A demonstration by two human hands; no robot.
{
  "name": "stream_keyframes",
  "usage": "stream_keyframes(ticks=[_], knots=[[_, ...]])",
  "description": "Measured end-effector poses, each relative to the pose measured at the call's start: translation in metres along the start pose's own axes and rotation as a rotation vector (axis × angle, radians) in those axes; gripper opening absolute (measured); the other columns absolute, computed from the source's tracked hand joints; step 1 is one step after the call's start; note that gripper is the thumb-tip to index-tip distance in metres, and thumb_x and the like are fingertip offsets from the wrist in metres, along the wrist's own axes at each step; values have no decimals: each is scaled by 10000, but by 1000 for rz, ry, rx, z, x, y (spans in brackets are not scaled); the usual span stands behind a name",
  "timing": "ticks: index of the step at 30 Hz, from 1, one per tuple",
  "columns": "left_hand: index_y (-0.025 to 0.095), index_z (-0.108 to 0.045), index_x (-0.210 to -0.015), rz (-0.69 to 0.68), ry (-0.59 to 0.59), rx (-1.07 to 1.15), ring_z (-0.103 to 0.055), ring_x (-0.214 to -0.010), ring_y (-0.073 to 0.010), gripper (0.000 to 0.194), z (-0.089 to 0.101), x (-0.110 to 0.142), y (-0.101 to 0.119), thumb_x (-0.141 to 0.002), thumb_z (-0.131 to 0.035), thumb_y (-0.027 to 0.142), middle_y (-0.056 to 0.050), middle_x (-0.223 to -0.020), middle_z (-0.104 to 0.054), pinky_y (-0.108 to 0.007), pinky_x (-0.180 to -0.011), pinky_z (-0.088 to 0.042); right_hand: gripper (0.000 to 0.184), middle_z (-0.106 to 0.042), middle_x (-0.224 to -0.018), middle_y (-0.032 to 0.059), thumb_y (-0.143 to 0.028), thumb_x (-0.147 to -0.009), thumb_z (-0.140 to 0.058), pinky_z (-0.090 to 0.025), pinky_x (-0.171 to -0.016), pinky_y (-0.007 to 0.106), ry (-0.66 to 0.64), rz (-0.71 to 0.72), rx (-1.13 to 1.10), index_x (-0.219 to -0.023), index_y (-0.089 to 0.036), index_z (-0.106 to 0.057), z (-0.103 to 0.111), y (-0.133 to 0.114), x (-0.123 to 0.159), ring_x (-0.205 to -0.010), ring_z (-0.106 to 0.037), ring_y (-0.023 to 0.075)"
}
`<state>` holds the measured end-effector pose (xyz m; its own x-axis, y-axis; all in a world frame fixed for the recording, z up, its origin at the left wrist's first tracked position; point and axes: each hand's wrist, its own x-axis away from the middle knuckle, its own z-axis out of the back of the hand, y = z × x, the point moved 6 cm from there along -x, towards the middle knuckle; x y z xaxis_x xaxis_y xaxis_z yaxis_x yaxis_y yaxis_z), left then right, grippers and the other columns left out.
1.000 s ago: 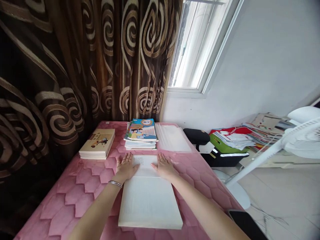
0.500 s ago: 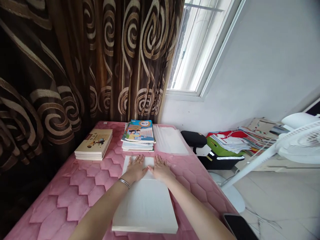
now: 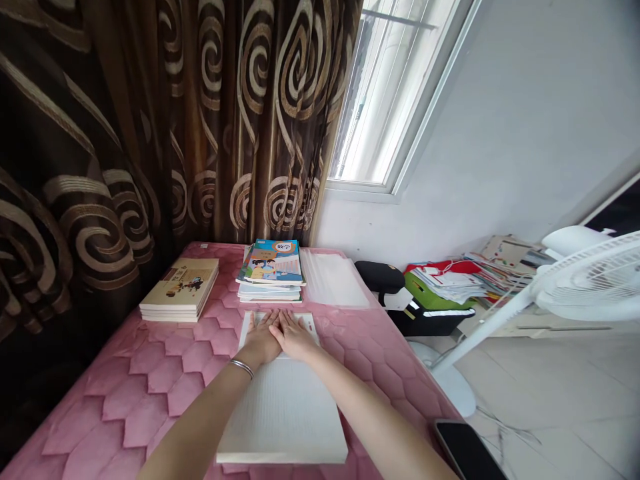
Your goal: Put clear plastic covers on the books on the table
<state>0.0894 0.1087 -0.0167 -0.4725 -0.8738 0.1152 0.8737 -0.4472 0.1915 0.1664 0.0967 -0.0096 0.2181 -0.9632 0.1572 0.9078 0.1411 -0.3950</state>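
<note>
A dark brown curtain (image 3: pixel 150 133) with large golden swirls fills the left side of the view. To its right are a bright window (image 3: pixel 385 100) and a pale wall (image 3: pixel 500 133). Below them lies a pink quilted cover (image 3: pixel 125 407) with a honeycomb pattern. A thick white book (image 3: pixel 283 420) lies open on this cover, near its middle, with the pages upward.

The biggest change from the earlier frames is in the hands. Before, they were apart on the upper page, but now they have slid together at the middle of it. The left hand (image 3: pixel 260 340) and the right hand (image 3: pixel 295 337) are both open and flat, palms down, and their fingers touch each other. Neither hand is closed or gripping.

Just beyond the hands is a stack of books (image 3: pixel 270 263) with a colourful cover on top. On its left is a pile of cream books (image 3: pixel 180 290), and on its right is a clear plastic sleeve (image 3: pixel 333 280). A black phone (image 3: pixel 467 453) lies at the near right corner of the cover. A thin metal bangle (image 3: pixel 241 368) sits on the left wrist.
</note>
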Motion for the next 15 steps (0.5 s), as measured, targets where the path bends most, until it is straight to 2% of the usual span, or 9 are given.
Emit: stream_keyframes(ticks=[4, 7, 11, 15], knots=[[199, -170, -1497, 67, 26, 5, -111, -1443, -302, 710, 4, 2, -7, -878, -250, 536, -74, -1571, -133, -634, -1104, 70, 803, -89, -1563, 160, -592, -933, -113, -52, -1158, 430, 1, -90, 111, -1477, -3, -169, 7, 34, 11, -1451, -19, 229], [166, -185, -1494, 155, 53, 5, -121, -1442, -300, 756, 9, 10, -22, -867, -243, 584, -91, -1567, -141, -621, -1108, 76, 797, -61, -1567, 149, -596, -931, -112, -47, -1156, 437, -6, -155, 166, -1486, -26, -147, 12, 52, 17, -1451, -17, 226], [151, -202, -1488, 237, 65, -8, -146, -1438, -293, 748, 14, 22, -46, -875, -228, 578, -100, -1563, -153, -641, -1096, 74, 795, -52, -1570, 128, -598, -928, -80, -35, -1152, 456, -32, -173, 203, -1490, -38, -137, 14, 58, 18, -1451, -33, 224], [151, -276, -1467, 347, 77, -65, -171, -1432, -295, 676, 18, 38, -57, -894, -244, 509, -122, -1556, -193, -636, -1109, 13, 799, -59, -1569, 139, -596, -927, -86, -55, -1147, 476, -44, -174, 215, -1487, -28, -135, 12, 57, 16, -1450, -48, 240]])
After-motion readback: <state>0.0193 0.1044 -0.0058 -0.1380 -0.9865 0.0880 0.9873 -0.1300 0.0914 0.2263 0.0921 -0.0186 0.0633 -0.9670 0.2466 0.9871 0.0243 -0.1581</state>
